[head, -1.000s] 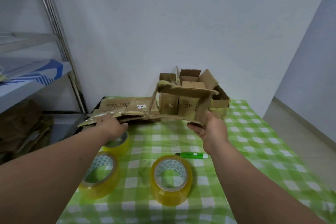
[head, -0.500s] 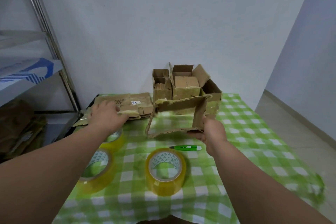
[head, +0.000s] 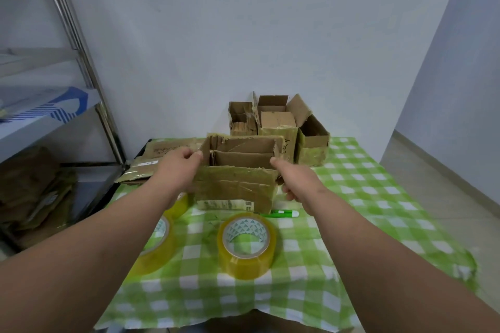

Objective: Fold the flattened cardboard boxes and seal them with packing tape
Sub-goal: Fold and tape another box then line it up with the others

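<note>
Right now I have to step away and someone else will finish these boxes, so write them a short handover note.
Left hand pinches the left wall of the opened box; right hand grips its right side.
The box is opened into a tube, upright on the checked tablecloth, flaps neither folded nor taped.
Flattened boxes lie stacked behind the left hand. Folded boxes stand at the back by the wall.
Three tape rolls: one in front, one under the left forearm, one mostly hidden. Green cutter lies before the box.
Left: fold the flaps, tape, then do the stack.
</note>
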Available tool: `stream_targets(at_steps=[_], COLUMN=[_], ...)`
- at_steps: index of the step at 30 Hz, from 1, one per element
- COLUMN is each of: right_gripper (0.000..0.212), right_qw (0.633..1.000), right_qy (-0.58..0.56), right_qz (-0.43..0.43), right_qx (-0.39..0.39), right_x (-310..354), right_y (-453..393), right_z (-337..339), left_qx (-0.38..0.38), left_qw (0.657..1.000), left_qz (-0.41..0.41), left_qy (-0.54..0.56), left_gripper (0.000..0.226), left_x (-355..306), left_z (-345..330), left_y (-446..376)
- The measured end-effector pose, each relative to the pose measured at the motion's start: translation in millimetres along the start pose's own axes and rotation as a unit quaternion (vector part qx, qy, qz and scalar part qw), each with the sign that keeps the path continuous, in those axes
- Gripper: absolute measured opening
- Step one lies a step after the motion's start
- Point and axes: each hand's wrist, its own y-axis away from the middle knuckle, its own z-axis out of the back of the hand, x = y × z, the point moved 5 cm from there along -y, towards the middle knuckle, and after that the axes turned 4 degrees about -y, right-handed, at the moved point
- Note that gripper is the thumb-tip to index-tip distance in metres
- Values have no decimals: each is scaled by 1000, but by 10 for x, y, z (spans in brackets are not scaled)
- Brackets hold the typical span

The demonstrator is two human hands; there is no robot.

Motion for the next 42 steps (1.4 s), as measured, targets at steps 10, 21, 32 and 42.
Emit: stream_targets(at_steps=[10,21,32,42], right_gripper=[16,65,56,86], right_qw=[975,982,978,978], right_qy=[-106,-42,-86,-28], right_qz=[192,179,177,176], right_qx=[21,31,75,110], right_x=[-28,-130,-178,-261], right_y=[42,-50,-136,-279], right_z=[-63,-106,-94,-77], left_qx=[13,99,182,180], left_qw=[995,990,982,983], left_qz=[-97,-98,-53,-32], left_qy=[-33,6,-19,6], left_gripper=[21,55,39,39], left_x=[0,5,101,163], left_z=[-142,-231,-304,-309], left_y=[74,133,78,25])
